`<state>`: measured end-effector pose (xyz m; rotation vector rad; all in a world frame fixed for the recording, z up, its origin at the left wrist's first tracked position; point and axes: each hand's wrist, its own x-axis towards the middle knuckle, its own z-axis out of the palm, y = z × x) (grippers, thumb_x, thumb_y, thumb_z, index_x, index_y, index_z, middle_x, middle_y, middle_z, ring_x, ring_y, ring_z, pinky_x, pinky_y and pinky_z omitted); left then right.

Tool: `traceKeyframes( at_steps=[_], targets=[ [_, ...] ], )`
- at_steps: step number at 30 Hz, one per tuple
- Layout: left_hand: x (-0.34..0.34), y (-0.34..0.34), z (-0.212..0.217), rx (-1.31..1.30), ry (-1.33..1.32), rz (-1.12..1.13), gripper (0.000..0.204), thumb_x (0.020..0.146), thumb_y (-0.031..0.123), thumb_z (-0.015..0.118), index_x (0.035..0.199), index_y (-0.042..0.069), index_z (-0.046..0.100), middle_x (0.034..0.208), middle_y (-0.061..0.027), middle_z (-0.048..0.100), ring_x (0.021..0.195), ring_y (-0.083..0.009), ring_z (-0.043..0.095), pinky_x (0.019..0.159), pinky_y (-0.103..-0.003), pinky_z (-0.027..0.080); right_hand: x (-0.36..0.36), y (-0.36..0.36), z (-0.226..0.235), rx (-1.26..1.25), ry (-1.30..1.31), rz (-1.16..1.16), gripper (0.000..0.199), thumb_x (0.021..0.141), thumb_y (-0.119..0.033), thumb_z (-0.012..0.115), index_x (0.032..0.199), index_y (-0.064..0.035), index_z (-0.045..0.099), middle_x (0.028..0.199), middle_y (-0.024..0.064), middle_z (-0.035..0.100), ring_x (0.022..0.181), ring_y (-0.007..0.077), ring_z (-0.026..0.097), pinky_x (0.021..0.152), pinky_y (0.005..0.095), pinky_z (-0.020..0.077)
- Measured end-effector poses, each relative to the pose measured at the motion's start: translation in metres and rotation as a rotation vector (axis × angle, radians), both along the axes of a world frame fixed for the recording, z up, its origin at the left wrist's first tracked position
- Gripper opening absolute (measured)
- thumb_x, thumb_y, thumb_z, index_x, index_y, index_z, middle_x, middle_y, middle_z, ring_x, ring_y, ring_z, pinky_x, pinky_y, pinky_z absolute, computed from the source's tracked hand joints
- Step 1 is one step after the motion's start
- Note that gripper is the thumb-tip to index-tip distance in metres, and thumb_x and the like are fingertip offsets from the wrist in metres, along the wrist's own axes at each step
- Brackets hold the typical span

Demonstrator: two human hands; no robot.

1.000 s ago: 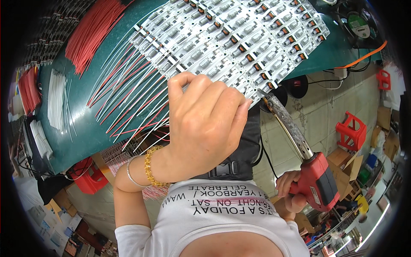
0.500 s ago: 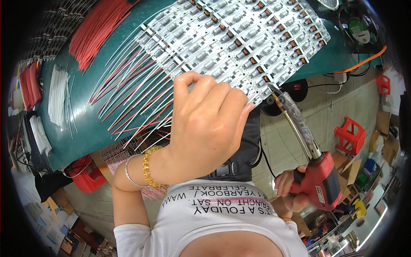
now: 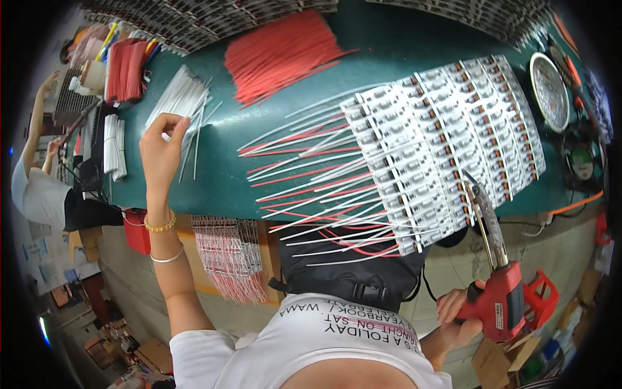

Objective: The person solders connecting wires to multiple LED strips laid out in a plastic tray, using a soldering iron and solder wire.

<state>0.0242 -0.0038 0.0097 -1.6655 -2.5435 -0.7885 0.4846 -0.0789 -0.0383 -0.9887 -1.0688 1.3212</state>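
The left hand [image 3: 162, 146] has left the boards [image 3: 447, 155], now pinching white wires [image 3: 178, 100]; right hand [image 3: 461, 314] grips the soldering gun [image 3: 502, 292], tip near them.

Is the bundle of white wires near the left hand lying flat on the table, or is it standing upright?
Lying flat. The white wires rest fanned out on the green table, and the left hand pinches at their lower ends.

R hand [image 3: 461, 318] partly behind soldering gun [image 3: 502, 301]
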Motion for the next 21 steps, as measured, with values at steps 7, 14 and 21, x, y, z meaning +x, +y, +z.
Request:
traceKeyframes(
  at_steps=[7,14,21],
  targets=[
    [0.045,0.052,-0.021,0.17,0.268,-0.543,0.015,0.078,0.012,0.065,0.089,0.004,0.061,0.09,-0.0084,0.06,0.087,-0.0255,0.055,0.076,-0.037,0.041,-0.01,0.016,0.005,0.026,0.001,-0.007,0.077,0.086,-0.055,0.053,0.127,0.0072,0.032,0.048,0.0012,0.042,0.037,0.0123,0.041,0.04,0.0258,0.0399],
    [0.09,0.123,-0.029,0.093,0.546,-0.674,0.011,0.071,0.013,0.065,0.071,0.005,0.057,0.072,-0.0085,0.057,0.071,-0.0243,0.053,0.071,-0.037,0.039,-0.022,0.027,0.014,0.056,-0.08,0.006,0.076,0.086,-0.053,0.055,0.126,0.0069,0.033,0.047,0.0014,0.042,0.036,0.0132,0.041,0.041,0.0261,0.04],
    [0.083,0.121,-0.02,0.25,0.217,-0.592,0.011,0.075,0.01,0.066,0.07,0.005,0.058,0.062,-0.0091,0.06,0.059,-0.0261,0.055,0.068,-0.035,0.04,-0.03,0.054,0.02,0.038,-0.144,-0.001,0.08,0.082,-0.057,0.058,0.126,0.0063,0.034,0.047,0.0019,0.044,0.035,0.0138,0.041,0.041,0.0268,0.0395]
  ],
)
